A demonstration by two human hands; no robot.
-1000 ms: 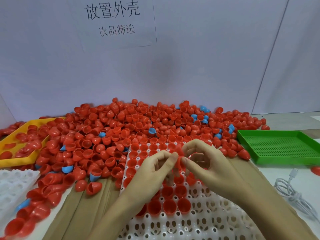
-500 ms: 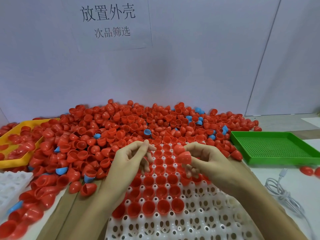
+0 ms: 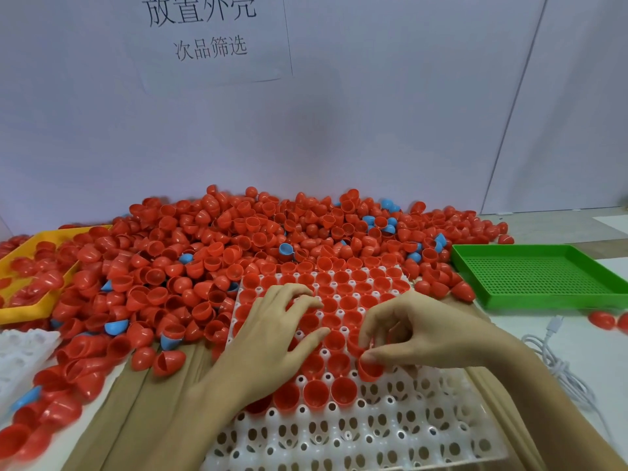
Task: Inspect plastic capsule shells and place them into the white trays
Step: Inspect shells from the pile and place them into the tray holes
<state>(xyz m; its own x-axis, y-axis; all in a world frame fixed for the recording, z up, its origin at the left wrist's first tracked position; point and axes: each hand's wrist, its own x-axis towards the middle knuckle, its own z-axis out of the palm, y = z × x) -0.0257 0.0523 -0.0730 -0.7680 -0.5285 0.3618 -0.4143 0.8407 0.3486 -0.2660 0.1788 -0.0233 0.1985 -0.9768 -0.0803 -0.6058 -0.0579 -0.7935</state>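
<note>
The right hand (image 3: 421, 331) pinches a red plastic capsule shell (image 3: 369, 368) between thumb and fingertips, its grip closed on the rim, and holds it open side up over a socket at the near edge of the filled rows of the white moulded plastic tray (image 3: 356, 436). The left hand (image 3: 272, 341) lies flat on the tray's left part, palm down, fingers spread and slack across the seated red shells; its grip is open and holds nothing. The far rows of the tray carry red shells seated open side up, one per socket; the near rows show bare white sockets with holes. Three seated shells stand in the nearest filled row, just beside the pinched one and nearer to the camera.

Behind and to the left of the tray a big loose heap of red shells (image 3: 210, 253) spreads over the bench (image 3: 577, 348) up to the pale wall, with a few light blue plastic shells (image 3: 285, 249) scattered in it. A yellow plastic tray (image 3: 20, 311) at the far left holds more red shells. A green perforated plastic tray (image 3: 543, 277) sits to the right, well apart from the hands. A second white tray (image 3: 20, 351) shows at the left edge. A white coiled cable (image 3: 557, 368) lies on the bench near the right forearm. A paper sign with printed characters (image 3: 210, 32) hangs on the wall above
</note>
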